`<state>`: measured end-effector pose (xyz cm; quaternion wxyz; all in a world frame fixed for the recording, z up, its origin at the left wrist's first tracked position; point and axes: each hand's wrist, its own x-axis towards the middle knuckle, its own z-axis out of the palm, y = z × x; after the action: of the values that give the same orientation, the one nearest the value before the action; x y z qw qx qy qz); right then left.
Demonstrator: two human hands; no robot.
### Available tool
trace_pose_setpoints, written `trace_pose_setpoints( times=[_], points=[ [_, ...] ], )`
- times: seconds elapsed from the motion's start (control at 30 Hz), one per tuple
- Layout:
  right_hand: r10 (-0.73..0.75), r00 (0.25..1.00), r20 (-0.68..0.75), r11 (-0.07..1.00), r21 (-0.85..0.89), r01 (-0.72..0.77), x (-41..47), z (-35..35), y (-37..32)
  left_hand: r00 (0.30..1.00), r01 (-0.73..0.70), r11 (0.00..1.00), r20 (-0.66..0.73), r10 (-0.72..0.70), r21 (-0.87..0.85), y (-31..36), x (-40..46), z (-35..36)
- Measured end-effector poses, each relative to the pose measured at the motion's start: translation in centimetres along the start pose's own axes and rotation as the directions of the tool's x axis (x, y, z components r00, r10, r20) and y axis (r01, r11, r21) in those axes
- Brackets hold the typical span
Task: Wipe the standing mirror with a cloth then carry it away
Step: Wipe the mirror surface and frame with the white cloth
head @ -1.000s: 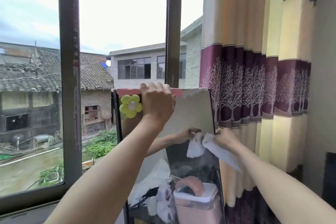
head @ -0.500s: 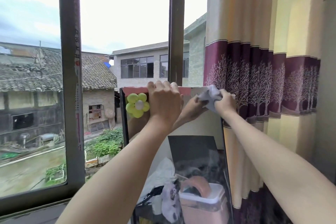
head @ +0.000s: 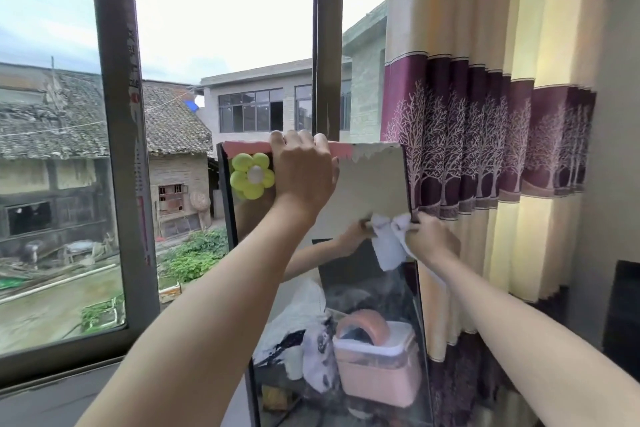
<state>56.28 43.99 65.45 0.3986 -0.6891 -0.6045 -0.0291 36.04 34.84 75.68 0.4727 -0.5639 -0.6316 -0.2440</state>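
Gripping the top edge of the black-framed standing mirror [head: 367, 191], left hand [head: 304, 172] fingers curl over it. Right hand [head: 431, 239] pinches a crumpled white cloth [head: 389, 241] against the mirror's right edge, beside the maroon-and-cream curtain [head: 485, 149].

1 mirror [head: 372, 184], 1 cloth [head: 389, 241], 2 hands: left hand [head: 303, 172] at 12 o'clock on mirror, right hand [head: 431, 236] at 3. 1 flower [head: 252, 176] approx 10 o'clock. 1 curtain [head: 485, 135], 1 window [head: 117, 149].
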Motion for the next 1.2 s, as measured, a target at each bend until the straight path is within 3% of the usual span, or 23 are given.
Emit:
trace_pose_setpoints(
  times=[0.07, 0.13, 0.2, 0.33, 0.4, 0.47, 0.53, 0.6, 0.7, 0.77, 0.83, 0.9, 1.0, 1.03, 1.1, 1.17, 1.2],
  points=[
    [-0.108, 0.971, -0.215, 0.982, 0.132, 0.138, 1.1, -1.5, -2.4, 1.000, 0.004, 1.000, -0.005, -0.004, -0.013, 0.1, -0.1, -0.1],
    [-0.232, 0.931, -0.283, 0.929, 0.219, 0.298, 2.0, -2.3, -3.7, 1.000, 0.005, 1.000, -0.015, -0.005, -0.013, 0.1, -0.1, -0.1],
    [-0.348, 0.925, -0.152, 0.888, 0.261, 0.378, 1.9, -1.8, -3.9, 1.000, 0.010, 1.000, -0.012, -0.010, -0.011, 0.0, -0.1, -0.1],
    [-0.437, 0.896, 0.076, 0.865, 0.308, 0.395, -2.5, 2.2, 0.1, 1.000, 0.022, 1.000, 0.000, -0.022, 0.001, -0.5, -0.2, 0.2],
    [-0.397, 0.855, 0.335, 0.909, 0.276, 0.313, -5.7, 4.0, 3.2, 1.000, 0.031, 0.999, -0.005, -0.031, 0.025, -0.9, -0.3, 0.2],
    [-0.295, 0.774, 0.560, 0.954, 0.123, 0.274, -7.7, 4.9, 5.6, 1.000, 0.029, 0.999, -0.003, -0.029, 0.020, -1.1, -0.5, 0.1],
    [-0.217, 0.762, 0.610, 0.969, 0.039, 0.245, -8.1, 4.6, 6.5, 1.000, 0.025, 1.000, 0.001, -0.025, 0.008, -0.9, -0.4, 0.0],
    [-0.175, 0.835, 0.522, 0.984, 0.062, 0.167, -7.1, 3.3, 5.5, 1.000, 0.017, 1.000, 0.010, -0.017, -0.003, -0.6, -0.4, -0.1],
    [-0.235, 0.959, 0.156, 0.958, 0.203, 0.202, -4.7, 0.7, 1.7, 1.000, -0.004, 1.000, 0.009, 0.004, -0.027, -0.2, -0.4, -0.3],
    [-0.314, 0.941, -0.127, 0.902, 0.269, 0.337, -3.9, -0.8, -1.5, 1.000, -0.013, 1.000, 0.000, 0.013, -0.014, -0.2, -0.4, -0.3],
    [-0.367, 0.898, -0.243, 0.849, 0.307, 0.430, -4.0, -1.4, -3.8, 1.000, -0.016, 1.000, 0.011, 0.016, -0.015, -0.3, -0.5, -0.4],
    [-0.434, 0.890, -0.142, 0.837, 0.301, 0.456, -4.8, -0.9, -4.8, 0.999, -0.020, 0.999, 0.036, 0.021, -0.032, -0.6, -0.5, -0.4],
    [-0.453, 0.865, 0.213, 0.887, 0.207, 0.414, -6.8, 1.4, -2.5, 0.998, -0.005, 1.000, 0.064, 0.007, -0.029, -1.4, -0.6, -0.3],
    [-0.411, 0.834, 0.369, 0.912, 0.154, 0.381, -7.6, 2.2, -1.1, 0.998, 0.003, 1.000, 0.067, -0.001, -0.027, -1.7, -0.7, -0.2],
    [-0.285, 0.702, 0.653, 0.928, 0.005, 0.372, -9.4, 3.5, 1.8, 0.998, 0.015, 0.999, 0.057, -0.012, -0.039, -2.0, -0.9, -0.4],
    [-0.228, 0.586, 0.777, 0.891, -0.077, 0.448, -10.6, 3.8, 3.3, 0.998, 0.005, 0.999, 0.056, -0.002, -0.054, -2.0, -0.9, -0.6],
    [-0.235, 0.591, 0.772, 0.878, -0.092, 0.469, -10.7, 3.7, 3.4, 0.998, -0.003, 0.998, 0.060, 0.006, -0.060, -1.9, -0.9, -0.7]
  ],
)
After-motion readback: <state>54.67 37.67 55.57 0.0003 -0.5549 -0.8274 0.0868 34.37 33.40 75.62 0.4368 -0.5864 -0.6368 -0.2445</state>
